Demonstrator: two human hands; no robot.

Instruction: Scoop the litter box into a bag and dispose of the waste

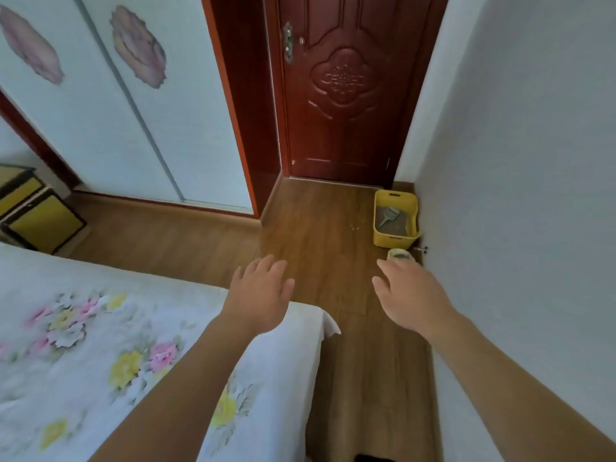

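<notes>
A yellow litter box [393,239] stands on the wooden floor against the right wall, near the door. Brownish litter fills its bottom and a grey-green scoop [389,215] lies on the litter. Just in front of the box sits a small round pale container [401,255], partly hidden by my right hand. My left hand [258,295] is stretched forward over the bed corner, fingers apart, holding nothing. My right hand [410,295] reaches forward above the floor, also with spread fingers and nothing in it. Both hands are well short of the box. No bag is visible.
A bed [100,345] with a white floral sheet fills the lower left. A narrow strip of wooden floor [320,248] runs between bed and right wall. A dark red door [343,95] is shut at the far end. Sliding wardrobe doors and a yellow cabinet [36,221] stand at left.
</notes>
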